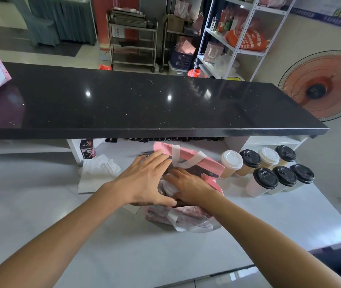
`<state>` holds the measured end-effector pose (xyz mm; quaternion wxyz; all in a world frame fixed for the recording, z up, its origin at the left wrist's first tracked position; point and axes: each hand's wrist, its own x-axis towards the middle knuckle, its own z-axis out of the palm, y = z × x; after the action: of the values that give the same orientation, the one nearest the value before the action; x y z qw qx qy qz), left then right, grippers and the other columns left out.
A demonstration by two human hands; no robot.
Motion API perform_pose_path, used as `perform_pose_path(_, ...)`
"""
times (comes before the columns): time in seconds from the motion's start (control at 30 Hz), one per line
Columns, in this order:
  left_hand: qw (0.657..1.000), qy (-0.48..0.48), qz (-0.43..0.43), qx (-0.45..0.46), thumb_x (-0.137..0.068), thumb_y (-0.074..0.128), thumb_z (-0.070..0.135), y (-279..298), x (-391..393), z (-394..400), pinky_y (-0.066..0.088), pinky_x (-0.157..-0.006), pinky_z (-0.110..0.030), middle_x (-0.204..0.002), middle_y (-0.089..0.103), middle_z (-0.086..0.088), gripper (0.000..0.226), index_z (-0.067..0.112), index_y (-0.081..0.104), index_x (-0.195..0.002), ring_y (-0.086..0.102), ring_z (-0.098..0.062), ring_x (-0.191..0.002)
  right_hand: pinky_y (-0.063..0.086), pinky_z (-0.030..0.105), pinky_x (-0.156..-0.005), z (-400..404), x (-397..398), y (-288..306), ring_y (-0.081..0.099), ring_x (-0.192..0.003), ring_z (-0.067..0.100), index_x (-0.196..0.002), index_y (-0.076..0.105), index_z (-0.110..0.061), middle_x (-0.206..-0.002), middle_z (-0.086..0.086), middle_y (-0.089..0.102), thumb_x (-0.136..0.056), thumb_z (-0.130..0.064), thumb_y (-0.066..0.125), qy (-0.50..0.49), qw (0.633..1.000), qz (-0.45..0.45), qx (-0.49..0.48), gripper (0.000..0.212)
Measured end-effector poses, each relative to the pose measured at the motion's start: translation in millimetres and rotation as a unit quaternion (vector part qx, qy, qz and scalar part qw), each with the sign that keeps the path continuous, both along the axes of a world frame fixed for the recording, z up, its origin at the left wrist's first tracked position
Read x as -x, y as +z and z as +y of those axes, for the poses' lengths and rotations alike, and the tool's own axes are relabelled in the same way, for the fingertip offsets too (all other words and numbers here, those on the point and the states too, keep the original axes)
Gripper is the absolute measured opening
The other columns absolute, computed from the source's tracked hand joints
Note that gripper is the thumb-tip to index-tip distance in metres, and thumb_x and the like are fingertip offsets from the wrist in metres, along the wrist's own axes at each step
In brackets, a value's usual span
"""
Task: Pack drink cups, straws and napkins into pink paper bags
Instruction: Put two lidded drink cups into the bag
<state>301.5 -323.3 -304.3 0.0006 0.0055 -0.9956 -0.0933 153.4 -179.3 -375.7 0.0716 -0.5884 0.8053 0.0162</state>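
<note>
Both hands (left hand [144,179], right hand [188,187]) reach into pink bag [196,163].

Both hands work at the open pink paper bag [198,161] on the white counter [124,246]: left hand [144,179] flat across its mouth, right hand [188,188] reaching inside onto a white-lidded cup [168,189]. Seven lidded paper cups [269,169] stand just beside it.

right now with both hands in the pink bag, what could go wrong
The right hand presses on a white-lidded cup inside the pink paper bag; pushing hard could pop the lid. The left hand spreads the bag's rim, which might tear. The bag could also nudge the nearby cups.
</note>
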Motion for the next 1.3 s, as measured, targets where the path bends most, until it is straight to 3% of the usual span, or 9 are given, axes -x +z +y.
perform_pose_path(0.3,1.0,0.003,0.007,-0.003,-0.074,0.049,0.085,3.5,-6.0,-1.3,0.015,-0.122,-0.04,-0.158,0.019,0.007,0.102,0.019,0.026,-0.149,0.002,-0.01,-0.148,0.043,0.046,-0.111,8.4,-7.2,0.3,0.014,-0.153,0.021,-0.151,0.04,-0.02,-0.16,0.008,0.033,-0.092,-0.032,0.064,0.039,0.998,-0.026,0.041,0.066)
perform_pose_path(0.53,1.0,0.002,-0.003,0.005,-0.073,0.046,0.086,0.9,-7.9,-2.0,0.014,-0.122,-0.04,-0.161,0.014,0.007,0.104,0.02,0.024,-0.15,-0.003,-0.01,-0.149,0.049,0.045,-0.103,2.5,-14.4,-12.4,0.04,-0.137,0.027,-0.142,0.05,-0.017,-0.144,0.008,0.052,-0.091,-0.03,0.065,0.066,0.996,-0.001,0.063,0.055)
perform_pose_path(0.77,1.0,0.006,0.008,0.005,-0.073,0.048,0.085,2.7,-14.2,-2.7,0.013,-0.121,-0.037,-0.157,0.02,0.008,0.102,0.019,0.026,-0.149,0.002,-0.009,-0.146,0.046,0.043,-0.103,3.5,-24.2,-11.4,0.046,-0.132,0.028,-0.139,0.05,-0.017,-0.136,0.009,0.055,-0.092,-0.03,0.062,0.1,0.993,0.015,0.059,0.049)
perform_pose_path(0.9,1.0,0.001,0.009,0.012,-0.073,0.049,0.085,3.2,-14.6,-2.2,0.014,-0.12,-0.037,-0.157,0.021,0.007,0.102,0.019,0.027,-0.148,0.003,-0.009,-0.145,0.045,0.046,-0.107,2.1,-17.3,-11.1,0.045,-0.133,0.026,-0.14,0.051,-0.019,-0.139,0.007,0.054,-0.089,-0.028,0.066,0.049,0.998,0.003,0.046,0.054)
perform_pose_path(1.03,1.0,0.0,-0.002,0.009,-0.075,0.049,0.084,2.0,-16.1,-4.4,0.013,-0.122,-0.039,-0.161,0.015,0.007,0.106,0.02,0.02,-0.153,-0.003,-0.009,-0.148,0.038,0.047,-0.112,-5.4,-15.6,-1.1,0.039,-0.136,0.029,-0.146,0.045,-0.019,-0.146,0.009,0.048,-0.087,-0.036,0.066,0.014,1.0,-0.01,-0.004,0.064)
perform_pose_path(1.2,1.0,0.007,-0.016,-0.004,-0.077,0.046,0.085,3.2,-16.1,-7.6,0.009,-0.124,-0.038,-0.166,0.006,0.008,0.11,0.02,0.011,-0.158,-0.008,-0.01,-0.152,0.042,0.041,-0.107,-4.8,-23.6,7.4,0.046,-0.129,0.027,-0.138,0.054,-0.021,-0.139,0.005,0.055,-0.09,-0.038,0.064,0.021,1.0,-0.014,-0.004,0.052)
perform_pose_path(1.3,1.0,0.006,-0.022,-0.005,-0.08,0.045,0.084,5.7,-14.0,-5.7,0.005,-0.123,-0.038,-0.167,0.002,0.009,0.108,0.022,0.007,-0.159,-0.011,-0.009,-0.152,0.037,0.039,-0.109,2.4,-30.4,6.9,0.046,-0.133,0.026,-0.142,0.051,-0.021,-0.145,0.005,0.052,-0.094,-0.038,0.06,0.034,0.999,-0.011,0.017,0.052)
